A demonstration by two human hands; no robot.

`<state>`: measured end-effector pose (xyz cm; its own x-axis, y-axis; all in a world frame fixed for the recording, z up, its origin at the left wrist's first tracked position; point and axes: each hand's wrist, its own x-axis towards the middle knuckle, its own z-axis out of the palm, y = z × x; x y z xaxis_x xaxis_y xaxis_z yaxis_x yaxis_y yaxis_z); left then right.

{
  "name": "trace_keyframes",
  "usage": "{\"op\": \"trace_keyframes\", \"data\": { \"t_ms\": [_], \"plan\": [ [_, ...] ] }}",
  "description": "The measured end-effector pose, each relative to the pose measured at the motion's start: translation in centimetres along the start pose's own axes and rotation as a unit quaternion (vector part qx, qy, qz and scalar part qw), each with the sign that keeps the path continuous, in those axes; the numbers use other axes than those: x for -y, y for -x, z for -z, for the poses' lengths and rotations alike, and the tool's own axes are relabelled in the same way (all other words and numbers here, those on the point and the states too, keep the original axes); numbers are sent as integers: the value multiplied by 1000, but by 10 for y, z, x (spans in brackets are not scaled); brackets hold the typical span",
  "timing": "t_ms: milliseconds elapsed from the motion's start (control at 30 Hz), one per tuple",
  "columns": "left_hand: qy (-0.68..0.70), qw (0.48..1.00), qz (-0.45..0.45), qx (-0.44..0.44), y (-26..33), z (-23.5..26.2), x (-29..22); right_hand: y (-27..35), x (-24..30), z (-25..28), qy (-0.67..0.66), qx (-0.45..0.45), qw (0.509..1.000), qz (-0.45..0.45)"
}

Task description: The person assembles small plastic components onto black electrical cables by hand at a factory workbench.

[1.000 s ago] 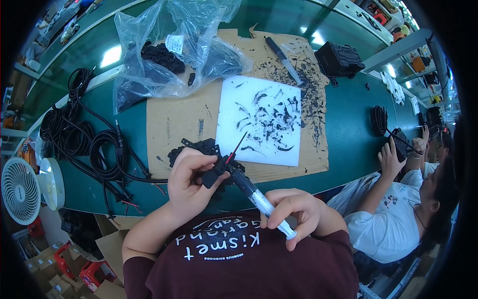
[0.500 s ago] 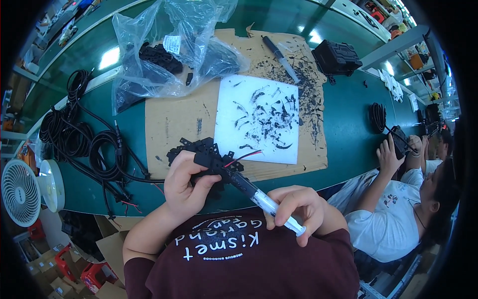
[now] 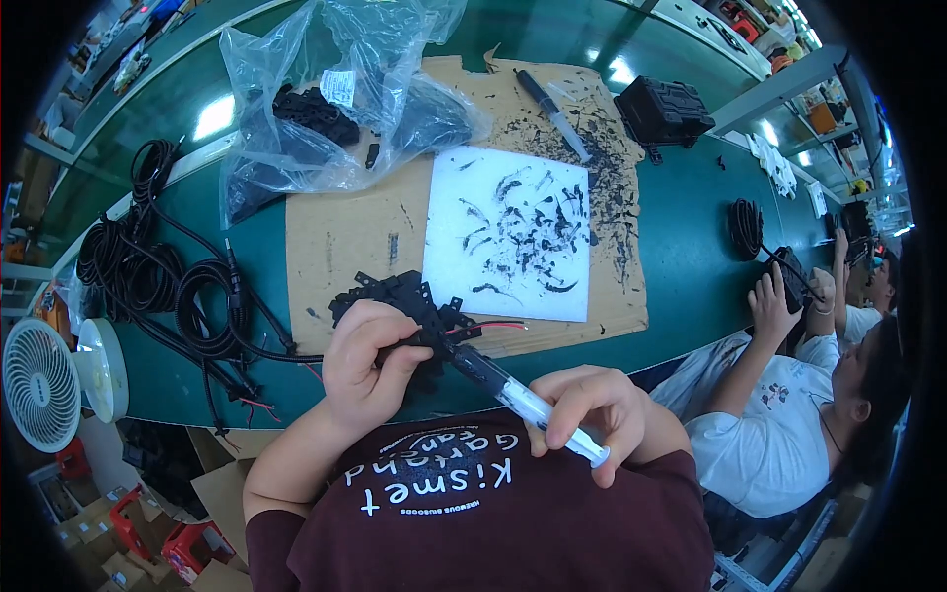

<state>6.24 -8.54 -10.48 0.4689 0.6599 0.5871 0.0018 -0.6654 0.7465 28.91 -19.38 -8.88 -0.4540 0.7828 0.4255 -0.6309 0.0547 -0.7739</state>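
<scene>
My left hand (image 3: 367, 363) grips a small black plastic part (image 3: 426, 318) with red and black wires (image 3: 491, 327) sticking out to the right. My right hand (image 3: 592, 412) holds a pen-shaped tool with a clear handle (image 3: 538, 410), its dark tip against the part. Both hands are close to my chest, at the near edge of the green table (image 3: 681, 237). A small pile of similar black parts (image 3: 380, 293) lies just beyond my left hand on a cardboard sheet (image 3: 340, 237).
White paper (image 3: 508, 232) covered in black shavings lies on the cardboard. Clear plastic bags (image 3: 326, 99) of black parts sit behind it, with a knife-like tool (image 3: 552, 113) and a black box (image 3: 663, 111). Coiled black cables (image 3: 163, 281) lie left; a small fan (image 3: 39, 380) stands far left. Another person (image 3: 789, 395) works at right.
The red and black wires have swung from pointing up and away to lying out to the right. My hands have shifted slightly; the tool stays at the part.
</scene>
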Motion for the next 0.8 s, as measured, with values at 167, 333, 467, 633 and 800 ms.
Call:
{"op": "trace_keyframes", "data": {
  "t_ms": [167, 333, 467, 633, 800],
  "plan": [
    [5, 1000, 28, 0, 4, 0, -1, 0, 1, 0, 14, -1, 1000, -7],
    [-2, 1000, 27, -3, 4, -1, -1, -2, 1, -2, 16, -2, 1000, -1],
    [-2, 1000, 1, -2, 2, -2, 1, -3, 3, -2, 26, 0, 1000, -4],
    [-9, 1000, -3, 2, 2, -1, -1, -1, 7, -2, 53, 0, 998, -15],
    [-11, 1000, 12, 8, 2, -1, -2, 0, 8, -4, 60, -11, 998, -18]
  ]
}}
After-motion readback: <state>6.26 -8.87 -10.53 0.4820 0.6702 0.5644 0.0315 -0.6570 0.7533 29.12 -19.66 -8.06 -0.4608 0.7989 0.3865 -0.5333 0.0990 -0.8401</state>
